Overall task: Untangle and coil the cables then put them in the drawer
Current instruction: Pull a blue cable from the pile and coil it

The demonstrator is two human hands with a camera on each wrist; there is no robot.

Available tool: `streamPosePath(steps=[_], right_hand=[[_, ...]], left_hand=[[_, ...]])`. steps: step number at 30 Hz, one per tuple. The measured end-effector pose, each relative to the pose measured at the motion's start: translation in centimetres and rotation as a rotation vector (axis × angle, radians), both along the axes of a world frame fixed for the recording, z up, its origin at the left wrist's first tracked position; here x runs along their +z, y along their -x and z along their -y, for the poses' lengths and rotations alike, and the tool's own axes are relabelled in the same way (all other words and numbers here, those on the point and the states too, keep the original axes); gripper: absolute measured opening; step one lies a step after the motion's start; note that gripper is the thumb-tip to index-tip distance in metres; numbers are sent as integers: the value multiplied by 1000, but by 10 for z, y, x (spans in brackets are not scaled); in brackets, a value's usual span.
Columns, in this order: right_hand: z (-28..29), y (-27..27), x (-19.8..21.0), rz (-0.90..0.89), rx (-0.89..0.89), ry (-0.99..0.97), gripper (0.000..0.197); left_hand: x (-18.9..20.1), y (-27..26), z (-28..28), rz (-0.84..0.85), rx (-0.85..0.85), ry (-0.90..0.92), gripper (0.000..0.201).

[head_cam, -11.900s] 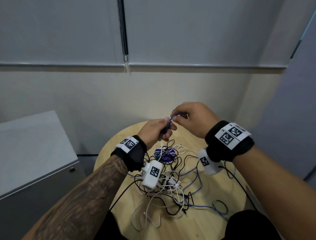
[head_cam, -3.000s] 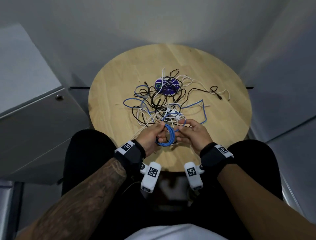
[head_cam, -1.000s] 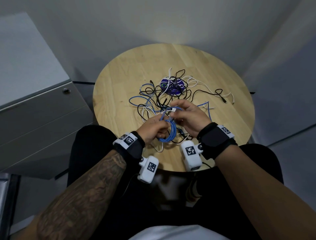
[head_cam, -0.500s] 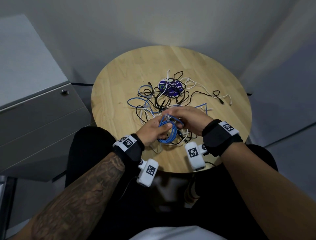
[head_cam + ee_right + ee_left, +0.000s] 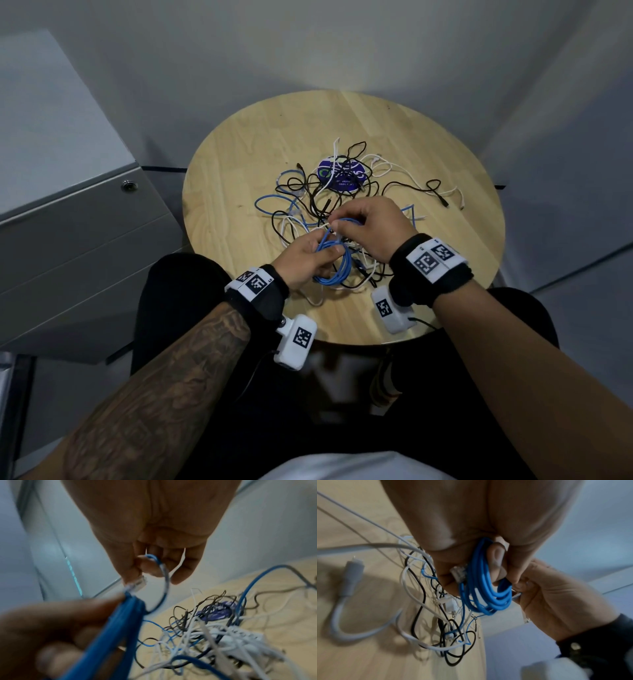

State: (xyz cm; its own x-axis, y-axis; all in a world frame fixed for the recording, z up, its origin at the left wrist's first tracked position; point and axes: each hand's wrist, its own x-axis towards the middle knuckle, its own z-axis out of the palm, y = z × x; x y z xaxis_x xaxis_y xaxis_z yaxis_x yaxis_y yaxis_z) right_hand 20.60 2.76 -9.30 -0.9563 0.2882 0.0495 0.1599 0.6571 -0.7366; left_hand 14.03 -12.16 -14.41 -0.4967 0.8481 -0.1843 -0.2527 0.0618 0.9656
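A thin blue network cable (image 5: 334, 263), wound into several loops, hangs just above the near table edge; beyond it a tangle of black, white and blue cables (image 5: 346, 192) sprawls mid-table. Grey drawer front (image 5: 82, 219) at left, closed.

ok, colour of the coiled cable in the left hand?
Blue: the coiled cable, gripped by the left hand; clearest in the left wrist view.

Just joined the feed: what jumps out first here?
A blue coil is gripped in the left hand over the table's near edge, while the right hand pinches its free end. Behind them a tangle of black, white and blue cables sprawls mid-table.
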Motion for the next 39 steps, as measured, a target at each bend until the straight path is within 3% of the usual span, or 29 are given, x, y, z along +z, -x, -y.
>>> streamPosePath(steps=[3,5,8,10,13,16,19,22,28,31,35,37,39], right_hand=[[4,0,-5,-86,-41,-28,10],[8,-1,-2,-83,-112,202,10],[6,-2,0,98,-166,552,24],[0,-2,-1,207,-103,631,32],[-6,-5,-2,221,-7,621,26],[-7,-4,3,92,-74,548,10],[-28,7,17,-154,-466,566,21],[-47,13,39,-297,-549,539,27],[-53,17,51,-407,-502,525,24],[-58,7,56,-411,-332,507,16],[-57,-7,55,-169,-59,215,4],[-44,-9,44,-44,26,63,8],[-30,-7,34,-47,29,131,13]], left_hand=[[0,-2,0,13,16,-27,5],[-2,0,1,-13,76,-20,10],[1,-1,2,-105,129,-20,14],[1,-4,2,-147,135,-17,13],[0,-7,0,-139,146,-22,11],[0,-4,-1,-39,125,-27,16],[-3,-6,1,57,104,-28,18],[5,-6,-3,108,74,-96,25],[23,10,-7,11,128,-145,27],[33,24,-4,-5,252,-197,21],[50,33,-2,27,331,-246,24],[58,30,-5,38,319,-261,25],[62,26,-10,43,298,-266,25]])
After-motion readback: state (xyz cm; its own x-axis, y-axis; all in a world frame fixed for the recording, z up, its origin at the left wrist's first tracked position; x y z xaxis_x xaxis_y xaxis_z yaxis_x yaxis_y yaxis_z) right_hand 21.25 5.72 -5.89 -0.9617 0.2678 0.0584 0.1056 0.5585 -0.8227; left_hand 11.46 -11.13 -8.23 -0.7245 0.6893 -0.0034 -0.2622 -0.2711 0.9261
